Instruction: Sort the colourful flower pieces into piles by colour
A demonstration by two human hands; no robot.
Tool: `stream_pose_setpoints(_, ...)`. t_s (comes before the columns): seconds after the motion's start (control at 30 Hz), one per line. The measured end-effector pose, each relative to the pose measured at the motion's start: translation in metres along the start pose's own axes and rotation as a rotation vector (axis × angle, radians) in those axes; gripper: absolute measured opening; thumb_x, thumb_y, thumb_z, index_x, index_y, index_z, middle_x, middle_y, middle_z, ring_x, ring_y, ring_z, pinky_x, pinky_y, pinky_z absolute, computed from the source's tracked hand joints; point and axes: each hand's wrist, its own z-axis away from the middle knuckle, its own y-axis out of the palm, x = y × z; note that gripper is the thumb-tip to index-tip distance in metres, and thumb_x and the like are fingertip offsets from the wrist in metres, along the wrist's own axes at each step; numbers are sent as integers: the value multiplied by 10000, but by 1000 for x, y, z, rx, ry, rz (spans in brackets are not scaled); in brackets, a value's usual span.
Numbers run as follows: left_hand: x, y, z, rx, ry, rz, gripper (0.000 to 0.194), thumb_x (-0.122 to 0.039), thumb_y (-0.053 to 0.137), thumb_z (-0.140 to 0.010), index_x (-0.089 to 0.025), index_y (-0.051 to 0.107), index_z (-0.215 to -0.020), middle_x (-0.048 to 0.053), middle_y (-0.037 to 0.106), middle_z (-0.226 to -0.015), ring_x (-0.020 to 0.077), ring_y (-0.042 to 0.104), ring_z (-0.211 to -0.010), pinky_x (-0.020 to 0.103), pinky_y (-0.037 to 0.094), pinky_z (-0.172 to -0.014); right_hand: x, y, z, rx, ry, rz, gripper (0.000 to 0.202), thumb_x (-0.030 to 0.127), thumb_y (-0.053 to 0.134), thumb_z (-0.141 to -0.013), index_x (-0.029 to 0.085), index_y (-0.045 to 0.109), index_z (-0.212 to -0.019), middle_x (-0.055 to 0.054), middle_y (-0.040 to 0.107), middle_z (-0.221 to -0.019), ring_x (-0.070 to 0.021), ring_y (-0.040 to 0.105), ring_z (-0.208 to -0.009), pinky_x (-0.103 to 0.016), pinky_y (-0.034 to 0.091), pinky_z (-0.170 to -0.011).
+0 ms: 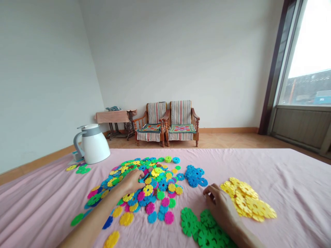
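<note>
My left hand (133, 181) reaches into a big mixed pile of plastic snowflake discs (163, 185) in yellow, green, blue and pink. Its fingers are closed at a dark blue disc, though the fingertips are partly hidden. My right hand (219, 201) is loosely curled just above the pink cloth, fingers slightly apart, with nothing visible in them. Around it lie three single-colour piles: blue discs (194, 176) beyond, yellow discs (248, 199) to the right, and green discs (190, 222) nearer me, partly covered by the right wrist.
A white jug with a grey handle (95, 144) stands at the table's left, with a few loose discs (82, 170) beside it. Pink cloth (292, 182) covers the table. Two wooden armchairs (182, 120) and a cloth-covered sewing table (113, 116) stand by the far wall.
</note>
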Motion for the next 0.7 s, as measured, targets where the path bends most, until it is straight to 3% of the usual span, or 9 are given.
stream_pose_setpoints(0.17,4,1,0,17,-23,40,157,-246,588,-603,-184,560,-744,-24,589,-720,149,560,-695,216,405,-615,0,0,-1,3,5,-3,207,194,355,-776,201,561,-749,-20,572,-797,-139,568,-697,-250,394,-642)
stream_pose_setpoints(0.33,6,2,-1,10,-36,42,250,-296,632,-587,-192,570,-806,-16,572,-776,161,550,-759,223,406,-655,0,1,-1,4,-3,-9,205,194,363,-779,196,566,-752,-23,576,-795,-143,564,-705,-255,390,-649)
stream_pose_setpoints(0.7,4,0,-5,56,-28,74,219,-250,638,-560,-185,551,-750,-7,560,-782,167,530,-763,230,393,-665,0,2,0,-3,-15,-2,205,189,371,-781,198,570,-731,-24,581,-777,-141,559,-693,-249,381,-635)
